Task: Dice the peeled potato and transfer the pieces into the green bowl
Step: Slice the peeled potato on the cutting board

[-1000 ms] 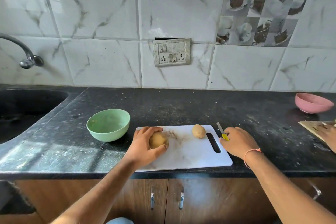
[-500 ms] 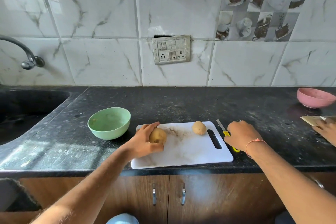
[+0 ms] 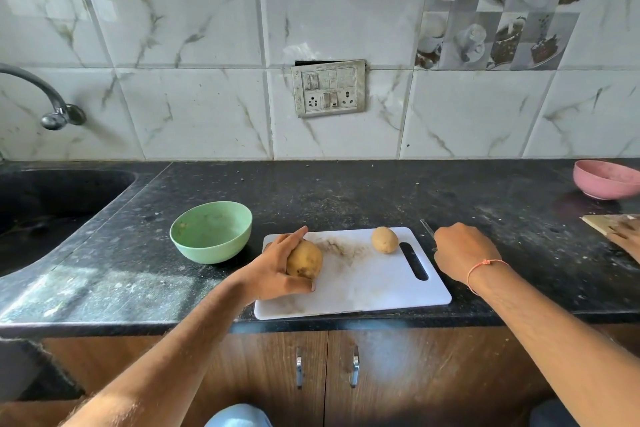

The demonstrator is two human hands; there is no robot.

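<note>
Left hand [image 3: 273,274]: grips the potato [image 3: 304,259] on the cutting board [image 3: 363,288], palm rolled off its top since a second ago. Right hand [image 3: 462,250]: now closed round the knife [image 3: 428,229]; first cut likely next. Green bowl [image 3: 211,230]: just beyond the potato grip.

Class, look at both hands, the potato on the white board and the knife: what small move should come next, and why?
Probably bring the knife over to the larger yellow-brown potato. The left hand already grips that potato on the white plastic cutting board, the right hand holds the knife just off the board's right edge, no cut shows, and the pale green bowl holds no pieces.
</note>
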